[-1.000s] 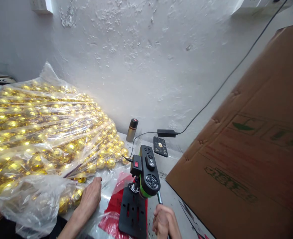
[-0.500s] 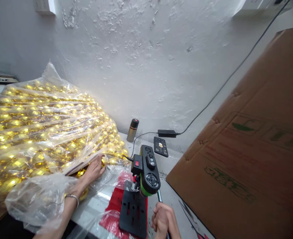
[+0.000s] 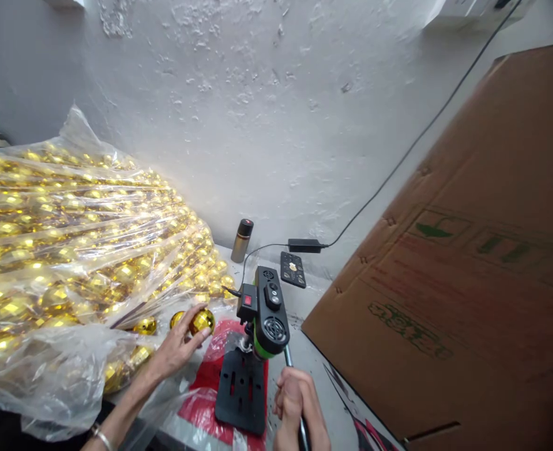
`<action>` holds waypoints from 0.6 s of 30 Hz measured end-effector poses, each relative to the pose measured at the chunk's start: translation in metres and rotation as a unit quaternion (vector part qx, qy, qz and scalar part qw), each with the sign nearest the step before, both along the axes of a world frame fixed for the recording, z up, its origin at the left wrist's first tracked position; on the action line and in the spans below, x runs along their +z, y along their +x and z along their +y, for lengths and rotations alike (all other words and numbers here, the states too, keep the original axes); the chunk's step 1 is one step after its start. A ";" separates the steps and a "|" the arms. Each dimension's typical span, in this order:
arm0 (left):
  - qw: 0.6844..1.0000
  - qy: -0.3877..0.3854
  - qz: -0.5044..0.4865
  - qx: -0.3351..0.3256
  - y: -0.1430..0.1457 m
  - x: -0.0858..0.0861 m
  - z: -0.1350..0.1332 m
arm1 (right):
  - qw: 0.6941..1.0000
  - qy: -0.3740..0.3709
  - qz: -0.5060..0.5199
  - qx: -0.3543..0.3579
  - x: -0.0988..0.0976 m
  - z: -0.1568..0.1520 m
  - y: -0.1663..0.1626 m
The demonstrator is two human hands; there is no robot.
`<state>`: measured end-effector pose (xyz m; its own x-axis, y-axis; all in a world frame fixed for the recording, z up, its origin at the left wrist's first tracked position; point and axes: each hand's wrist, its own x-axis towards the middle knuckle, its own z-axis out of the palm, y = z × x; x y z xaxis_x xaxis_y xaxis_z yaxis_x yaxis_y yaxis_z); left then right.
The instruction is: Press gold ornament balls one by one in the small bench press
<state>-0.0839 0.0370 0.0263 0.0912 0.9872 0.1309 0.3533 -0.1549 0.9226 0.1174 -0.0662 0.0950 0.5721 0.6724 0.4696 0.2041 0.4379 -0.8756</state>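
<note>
My left hand (image 3: 175, 352) is closed around a shiny gold faceted ball (image 3: 203, 321), held just left of a small bench drill press (image 3: 272, 307). Another gold ball (image 3: 176, 318) shows partly behind its fingers. At the lower right, my right hand (image 3: 299, 407) is wrapped round the press's lever handle (image 3: 289, 357). Nothing lies on the slotted black base plate (image 3: 241, 389) below the drill head. A big clear plastic bag (image 3: 76, 113) full of gold balls fills the left side, its open mouth near my left wrist.
Red plastic (image 3: 201, 391) lies beneath the press. Behind stand a dark-capped bottle (image 3: 241, 241), a phone-like black slab (image 3: 293, 269) and a power adapter (image 3: 304, 245) with a cable up the wall. A large cardboard box (image 3: 445, 269) leans at right; scissors-like blades (image 3: 339, 383) lie beside it.
My left hand has come out from the bag's mouth and moved right with a gold ball. My right hand stays on the lever handle. The whole view has shifted slightly.
</note>
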 end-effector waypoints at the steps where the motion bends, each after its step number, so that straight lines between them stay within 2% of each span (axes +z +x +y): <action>1: 0.998 -0.039 -0.049 -0.005 0.009 -0.003 -0.010 | 1.000 0.007 -0.002 0.001 0.002 0.001 0.001; 3: 0.988 -0.095 -0.118 -0.005 0.028 -0.016 -0.026 | 1.000 0.008 -0.020 0.006 0.007 0.003 0.006; 5: 0.982 -0.114 -0.148 0.003 0.047 -0.032 -0.037 | 0.998 0.001 -0.056 0.014 0.016 0.006 0.013; 9: 0.988 -0.106 -0.112 0.011 0.075 -0.057 -0.047 | 0.980 0.021 -0.190 0.057 0.034 0.012 0.032; 12: 0.997 -0.065 -0.037 0.014 0.084 -0.060 -0.049 | 0.967 0.048 -0.243 0.059 0.037 0.014 0.041; 15: 1.000 0.002 0.016 0.007 0.088 -0.056 -0.048 | 0.970 0.041 -0.233 0.059 0.029 0.012 0.042; 18: 0.999 0.034 0.037 0.002 0.090 -0.054 -0.046 | 0.977 0.029 -0.202 0.069 0.020 0.008 0.037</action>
